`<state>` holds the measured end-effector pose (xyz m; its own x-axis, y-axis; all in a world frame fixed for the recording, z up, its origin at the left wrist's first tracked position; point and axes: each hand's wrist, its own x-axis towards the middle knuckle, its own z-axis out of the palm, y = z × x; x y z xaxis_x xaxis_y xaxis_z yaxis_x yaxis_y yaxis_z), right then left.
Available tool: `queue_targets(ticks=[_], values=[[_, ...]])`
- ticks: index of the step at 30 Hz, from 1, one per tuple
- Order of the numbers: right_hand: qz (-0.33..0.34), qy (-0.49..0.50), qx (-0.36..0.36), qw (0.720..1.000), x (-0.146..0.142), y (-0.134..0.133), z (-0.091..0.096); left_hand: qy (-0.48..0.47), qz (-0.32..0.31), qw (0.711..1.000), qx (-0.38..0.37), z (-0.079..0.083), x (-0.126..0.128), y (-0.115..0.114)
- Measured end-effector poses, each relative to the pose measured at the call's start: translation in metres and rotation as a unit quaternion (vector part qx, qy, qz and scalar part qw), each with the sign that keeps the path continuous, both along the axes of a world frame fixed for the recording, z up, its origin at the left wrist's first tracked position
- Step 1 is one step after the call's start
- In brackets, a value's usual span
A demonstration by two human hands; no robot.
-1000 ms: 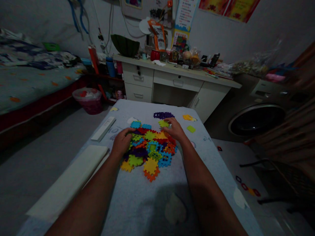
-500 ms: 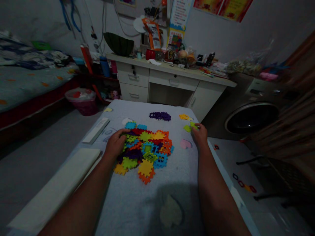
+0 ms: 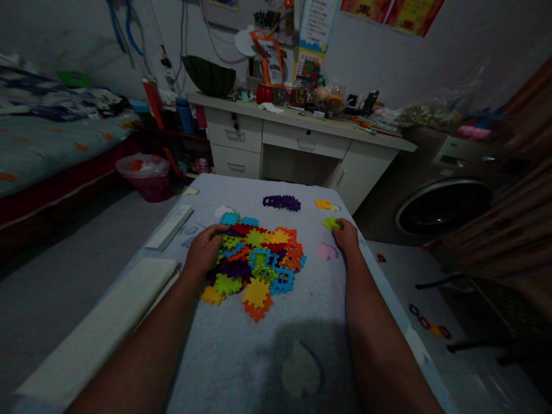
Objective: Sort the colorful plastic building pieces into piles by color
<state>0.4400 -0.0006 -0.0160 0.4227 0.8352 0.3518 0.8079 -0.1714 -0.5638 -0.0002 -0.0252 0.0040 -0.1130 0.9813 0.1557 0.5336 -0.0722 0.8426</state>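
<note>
Counter [image 3: 321, 313], pale blue and heart-printed on top, bore a loose heap of multicoloured plastic squares with toothed edges [image 3: 259, 259], nearer the person than the sorted groups. Left hand [image 3: 202, 250] touched the heap's left edge, fingers curled; whether it pinched one could not be told. Right hand [image 3: 346, 234] was well apart, to the heap's right, making the left one nearer. Its bent fingertips met lime-green toothed plastic pieces [image 3: 330, 223] just to their left; pinch or mere touch was unclear. Beyond, a dark-purple row of toothed plastic pieces [image 3: 282, 202] ran crosswise, left of a yellow plastic cluster [image 3: 324, 204].
</note>
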Motion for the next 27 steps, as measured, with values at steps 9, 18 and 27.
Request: queue_targets(ticks=[9, 18, 27], values=[[0.083, 0.015, 0.043, 0.996, -0.032, -0.003, 0.037, -0.006, 0.001, 1.0, 0.001, -0.005, 0.0, 0.002], [0.35, -0.051, -0.093, 0.931, -0.128, -0.014, 0.064, -0.01, -0.002, 1.0, 0.005, -0.002, 0.001, 0.0], [0.346, -0.018, -0.126, 0.93, -0.145, -0.018, 0.057, -0.011, 0.008, 1.0, -0.006, -0.001, 0.002, -0.001]])
